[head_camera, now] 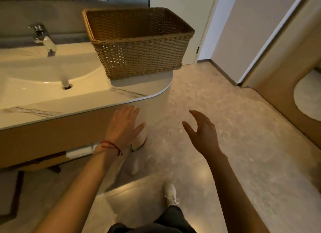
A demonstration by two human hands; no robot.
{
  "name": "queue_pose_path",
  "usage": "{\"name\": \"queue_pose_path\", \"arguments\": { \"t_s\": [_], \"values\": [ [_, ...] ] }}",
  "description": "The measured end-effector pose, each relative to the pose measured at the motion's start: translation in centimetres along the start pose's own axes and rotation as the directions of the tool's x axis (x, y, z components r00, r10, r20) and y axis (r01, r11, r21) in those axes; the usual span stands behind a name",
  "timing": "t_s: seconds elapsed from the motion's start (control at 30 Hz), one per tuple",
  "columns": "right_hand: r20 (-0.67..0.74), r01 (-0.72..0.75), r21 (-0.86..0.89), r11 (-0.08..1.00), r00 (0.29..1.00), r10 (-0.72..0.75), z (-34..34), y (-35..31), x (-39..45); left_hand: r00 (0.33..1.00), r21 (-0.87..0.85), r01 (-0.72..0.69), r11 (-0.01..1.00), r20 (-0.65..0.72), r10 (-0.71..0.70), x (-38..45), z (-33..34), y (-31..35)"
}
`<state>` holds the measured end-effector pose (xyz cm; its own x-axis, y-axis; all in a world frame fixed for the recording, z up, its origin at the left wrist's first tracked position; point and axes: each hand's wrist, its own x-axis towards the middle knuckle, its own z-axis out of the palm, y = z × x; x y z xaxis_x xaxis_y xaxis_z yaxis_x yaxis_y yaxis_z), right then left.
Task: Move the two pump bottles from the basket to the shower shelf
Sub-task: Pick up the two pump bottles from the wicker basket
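Observation:
A brown wicker basket [139, 53] stands on the right end of the vanity counter [52, 104]. From this angle its inside shows only woven wall; no pump bottle is visible. My left hand [125, 125] hangs in front of the counter's rounded corner, fingers spread, a red string on its wrist. To its right, over the floor, my right hand [203, 132] is also spread with nothing in it. Both hands are below the basket and apart from it. No shower shelf is in view.
A white sink [43, 72] with a chrome tap [45, 39] fills the counter's left part. A white door [184, 24] stands behind the basket. At right are a sliding partition [271, 36] and a pale rug [309, 95]. Tiled floor [225, 128] lies ahead; my shoe [171, 194] is below.

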<state>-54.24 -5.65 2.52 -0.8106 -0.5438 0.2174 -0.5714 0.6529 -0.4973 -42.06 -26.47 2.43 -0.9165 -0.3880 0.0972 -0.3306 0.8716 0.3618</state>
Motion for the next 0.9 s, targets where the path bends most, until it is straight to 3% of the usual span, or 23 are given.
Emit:
{"name": "queue_pose_path", "arguments": {
  "t_s": [0.23, 0.4, 0.67, 0.9],
  "values": [
    [0.095, 0.179, 0.058, 0.982, 0.978, -0.184, -0.9, 2.0, 13.2, 0.973, 0.042, 0.201, 0.979, -0.123, -0.195, 8.2, -0.3, 1.5],
    [0.075, 0.3, 0.157, 0.941, 0.947, -0.314, -2.2, 1.9, 21.2, 0.936, 0.039, 0.251, 0.967, -0.264, -0.232, 13.2, -2.0, 2.8],
    [-0.017, 0.409, 0.323, 0.853, 0.904, -0.427, -2.9, -0.7, 31.5, 0.896, 0.06, 0.226, 0.972, -0.404, -0.183, 21.1, -6.6, 1.9],
    [-0.087, 0.429, 0.298, 0.853, 0.902, -0.423, -0.9, -2.4, 40.1, 0.923, 0.148, 0.152, 0.977, -0.376, -0.087, 30.1, -9.3, -2.6]
  ]
}}
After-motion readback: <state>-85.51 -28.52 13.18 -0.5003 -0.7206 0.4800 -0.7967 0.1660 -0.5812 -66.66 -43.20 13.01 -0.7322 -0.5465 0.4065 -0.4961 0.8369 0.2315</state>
